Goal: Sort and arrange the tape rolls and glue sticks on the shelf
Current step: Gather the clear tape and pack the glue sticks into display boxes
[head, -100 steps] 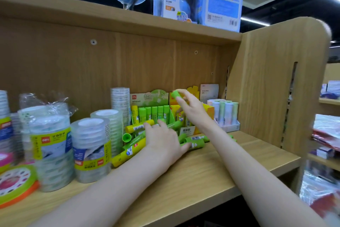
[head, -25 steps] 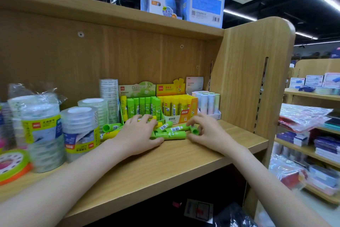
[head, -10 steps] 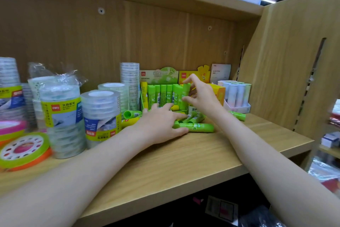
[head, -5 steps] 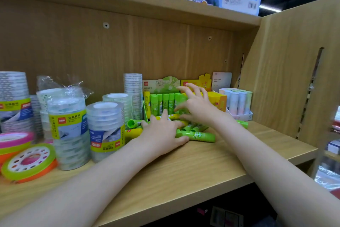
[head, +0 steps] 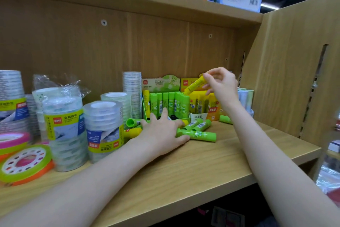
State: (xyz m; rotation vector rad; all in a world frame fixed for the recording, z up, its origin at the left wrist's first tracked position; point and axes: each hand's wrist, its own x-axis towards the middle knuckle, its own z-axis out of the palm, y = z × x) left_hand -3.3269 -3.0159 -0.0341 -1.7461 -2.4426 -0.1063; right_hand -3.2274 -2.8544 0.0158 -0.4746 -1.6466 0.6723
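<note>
Shelving of pale wood-grain board [head: 202, 168] carries everything here, and its front part lies bare in front of the goods. Tall shrink-wrapped stacks of clear tape rolls with yellow-and-blue labels [head: 64, 131] stand on the left, with flat neon green, orange and pink tape rolls [head: 24, 162] lying at the far left edge. At the back sits a green cardboard display box of upright green glue sticks [head: 165, 103], and touching it on the right a yellow display box of upright yellow glue sticks [head: 200, 105].

The left hand [head: 161, 133] rests palm-down, fingers spread and straight, on a loose heap of green glue sticks [head: 198, 133] lying on their sides just in front of the boxes. The right hand [head: 222, 87] is raised above the yellow box, its fingers pinching one yellow glue stick [head: 195, 84] by its upper end, the stick tilted with its lower end towards the box.

The step in hand looks like slotting that stick among its kind. The risks, as I judge them: the yellow box appears nearly full, so a tilted stick could jam or knock upright neighbours askew. The round sticks lying loose could roll towards the shelf's front edge if the left hand lifts or shifts. One lone green stick [head: 225, 119] lies apart by the right forearm, where a nudge could send it off.
</note>
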